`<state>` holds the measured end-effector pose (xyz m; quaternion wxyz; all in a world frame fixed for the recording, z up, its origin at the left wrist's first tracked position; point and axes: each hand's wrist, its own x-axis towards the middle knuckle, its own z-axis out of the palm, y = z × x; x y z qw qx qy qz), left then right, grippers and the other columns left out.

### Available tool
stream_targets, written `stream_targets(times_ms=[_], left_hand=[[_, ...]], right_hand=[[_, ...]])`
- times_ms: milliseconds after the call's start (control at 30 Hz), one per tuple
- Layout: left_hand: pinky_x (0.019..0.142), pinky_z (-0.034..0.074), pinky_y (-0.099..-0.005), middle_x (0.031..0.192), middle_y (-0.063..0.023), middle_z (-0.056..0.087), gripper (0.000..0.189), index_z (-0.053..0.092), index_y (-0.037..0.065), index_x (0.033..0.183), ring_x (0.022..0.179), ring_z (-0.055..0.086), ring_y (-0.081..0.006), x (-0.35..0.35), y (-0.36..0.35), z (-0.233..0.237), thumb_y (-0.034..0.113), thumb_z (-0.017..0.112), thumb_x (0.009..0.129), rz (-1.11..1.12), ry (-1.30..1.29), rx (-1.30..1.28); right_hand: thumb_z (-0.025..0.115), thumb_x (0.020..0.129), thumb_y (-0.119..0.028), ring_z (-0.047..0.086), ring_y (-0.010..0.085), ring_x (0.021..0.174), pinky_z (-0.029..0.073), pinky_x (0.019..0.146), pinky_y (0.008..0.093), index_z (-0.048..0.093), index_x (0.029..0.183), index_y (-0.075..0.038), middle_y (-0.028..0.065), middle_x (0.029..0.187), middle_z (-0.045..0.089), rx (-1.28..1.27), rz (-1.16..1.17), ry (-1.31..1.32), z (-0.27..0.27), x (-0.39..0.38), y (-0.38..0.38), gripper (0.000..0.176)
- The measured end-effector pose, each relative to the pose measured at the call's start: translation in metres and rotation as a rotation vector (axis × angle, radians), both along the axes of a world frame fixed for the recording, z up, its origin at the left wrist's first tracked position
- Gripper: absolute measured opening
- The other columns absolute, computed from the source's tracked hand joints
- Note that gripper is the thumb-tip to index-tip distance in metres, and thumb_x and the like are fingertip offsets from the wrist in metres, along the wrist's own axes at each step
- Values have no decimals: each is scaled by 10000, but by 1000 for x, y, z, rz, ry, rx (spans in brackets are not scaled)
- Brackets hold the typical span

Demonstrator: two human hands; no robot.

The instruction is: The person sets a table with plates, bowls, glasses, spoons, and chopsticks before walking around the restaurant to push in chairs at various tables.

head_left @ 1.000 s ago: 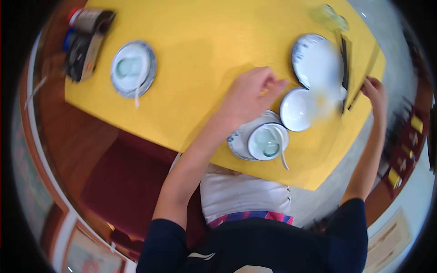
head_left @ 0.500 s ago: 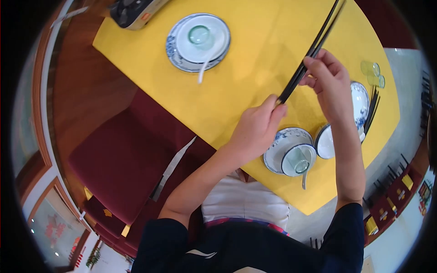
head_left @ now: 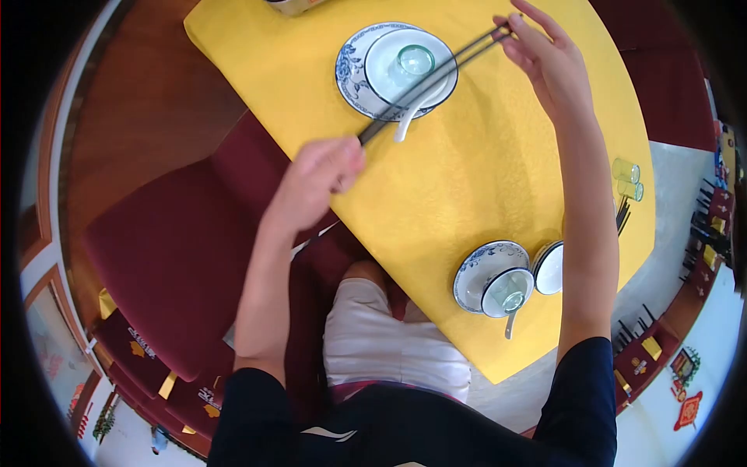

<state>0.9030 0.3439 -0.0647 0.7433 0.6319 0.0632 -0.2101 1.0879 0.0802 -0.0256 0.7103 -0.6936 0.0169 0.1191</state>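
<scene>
A pair of dark chopsticks [head_left: 424,87] slants over the upper place setting, its thick end in my closed left hand [head_left: 323,173], which is blurred. My right hand [head_left: 545,58] is raised at the upper right, with thumb and fingers pinching the thin ends of the chopsticks. Beneath them lies a blue-patterned plate [head_left: 350,74] with a white bowl [head_left: 379,66] on it. A green glass cup [head_left: 415,60] stands in the bowl, and a white spoon [head_left: 405,124] reaches over the rim toward me.
On the yellow table [head_left: 451,187], another patterned plate [head_left: 471,280] holds a bowl, glass and spoon, beside a further bowl [head_left: 549,268]. Two glasses [head_left: 627,171] and more chopsticks [head_left: 623,215] lie at the right. A maroon chair [head_left: 163,249] stands left.
Both hands have moved up with the chopsticks, the left one also leftward, so they now cross the upper plate and bowl. The camera view has shifted.
</scene>
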Motion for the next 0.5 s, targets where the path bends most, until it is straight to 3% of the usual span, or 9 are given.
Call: stream_targets(times_ms=[33, 100, 200, 333, 500], left_hand=[[488, 229, -242, 633, 73, 376, 395, 502, 78, 747, 541, 301, -43, 10, 7, -7, 350, 463, 1030, 45, -41, -51], [461, 215, -237, 570, 72, 330, 424, 550, 72, 780, 484, 277, -47, 32, 16, -9, 394, 447, 1035, 224, -23, 33], [447, 222, -227, 562, 65, 355, 398, 588, 51, 867, 470, 289, -46, 64, 37, -7, 390, 458, 1030, 398, 11, 130], [471, 243, -214, 635, 31, 416, 342, 587, 1, 1031, 519, 312, -44, 86, 44, -48, 317, 456, 1041, 547, -15, 143], [435, 282, -208, 680, 5, 526, 289, 617, -2, 1052, 496, 385, -43, 80, 40, -73, 264, 509, 1020, 616, 29, 156]], right_hand=[[637, 958, -223, 667, 104, 850, 538, 730, 195, 598, 1235, 17, 76, 998, 684, -12, 11, 0, -5, 9, 9, 369], [584, 990, -183, 656, 135, 732, 568, 692, 266, 644, 1016, 14, 82, 889, 682, 164, -60, -111, -21, 34, 23, 208], [612, 972, -146, 655, 141, 840, 564, 751, 245, 624, 1080, 29, 96, 997, 668, 362, 123, 10, -61, 88, 24, 206], [621, 959, -105, 656, 149, 805, 569, 743, 230, 619, 1077, 43, 94, 967, 668, 287, 81, 145, -107, 112, 47, 190], [618, 956, -93, 657, 163, 783, 576, 727, 235, 603, 1100, 70, 111, 961, 666, 250, 129, 207, -146, 114, 40, 218]])
